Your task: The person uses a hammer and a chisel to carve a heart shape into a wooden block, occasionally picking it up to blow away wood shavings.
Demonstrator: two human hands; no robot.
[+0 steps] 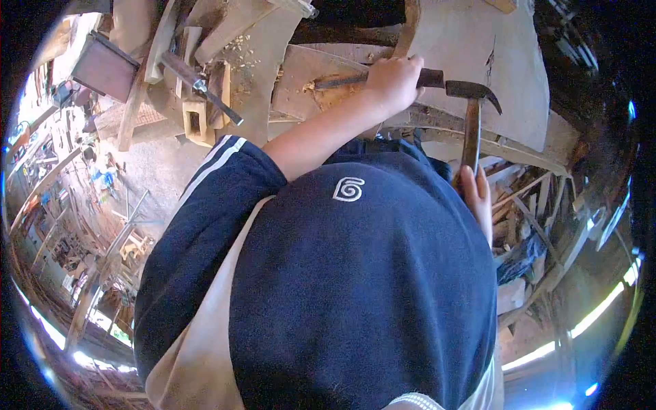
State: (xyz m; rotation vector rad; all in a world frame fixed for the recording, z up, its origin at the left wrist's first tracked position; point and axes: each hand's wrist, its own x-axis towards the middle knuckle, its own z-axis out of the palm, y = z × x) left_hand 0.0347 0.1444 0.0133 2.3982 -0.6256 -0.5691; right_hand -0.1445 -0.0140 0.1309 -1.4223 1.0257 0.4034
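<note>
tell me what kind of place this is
Most likely a woodworking shop: the left hand grips a chisel, the right hand holds a hammer, and wood chips lie scattered nearby.

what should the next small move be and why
Probably a light tap on the chisel: the left hand grips it with its blade end at a chipped patch of the wooden board, and the right hand holds the claw hammer with its striking face close to the handle's end.
</note>
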